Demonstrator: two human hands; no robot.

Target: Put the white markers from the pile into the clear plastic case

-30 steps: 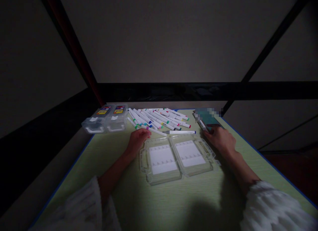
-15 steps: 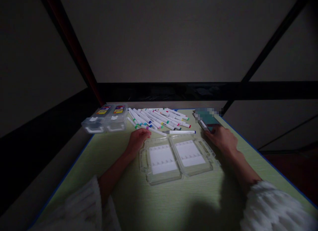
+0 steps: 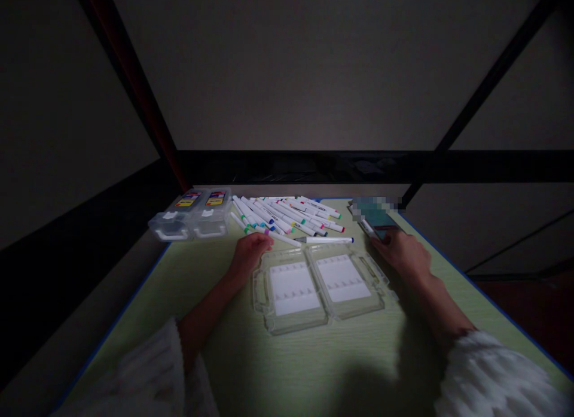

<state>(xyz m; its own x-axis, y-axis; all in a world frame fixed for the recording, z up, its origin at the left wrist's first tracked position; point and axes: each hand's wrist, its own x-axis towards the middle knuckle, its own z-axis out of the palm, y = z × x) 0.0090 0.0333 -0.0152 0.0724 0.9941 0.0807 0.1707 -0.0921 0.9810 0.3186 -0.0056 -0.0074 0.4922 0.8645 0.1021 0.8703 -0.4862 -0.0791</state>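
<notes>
Clear case lay open on table, head view, loose markers behind. Left hand curled beside them, grip unclear. Right hand at teal slab, no telling if gripping. Slab-handling step, seemingly; next move probably called for steady touch.

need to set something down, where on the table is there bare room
Bare table: between the open case and sleeves; from the left hand to the left blue edge. Crowded: the far side, with two closed cases, markers and a flat teal item.
</notes>
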